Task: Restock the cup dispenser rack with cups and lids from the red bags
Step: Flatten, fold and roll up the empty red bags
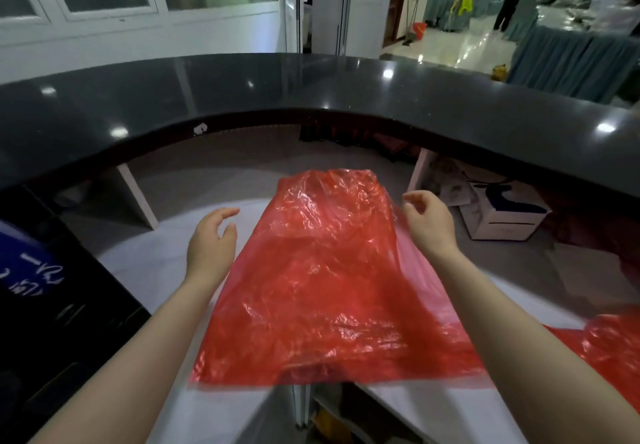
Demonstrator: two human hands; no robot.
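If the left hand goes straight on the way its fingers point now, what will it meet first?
Probably the upper left edge of the red bag: the left hand points forward and slightly right. Depth is unclear.

Red bag [325, 270]: translucent, crinkled plastic, spread nearly flat and empty-looking over the white lower counter, widening toward the near edge and overhanging it. Second red bag [613, 346]: bunched at the right, only partly in view.
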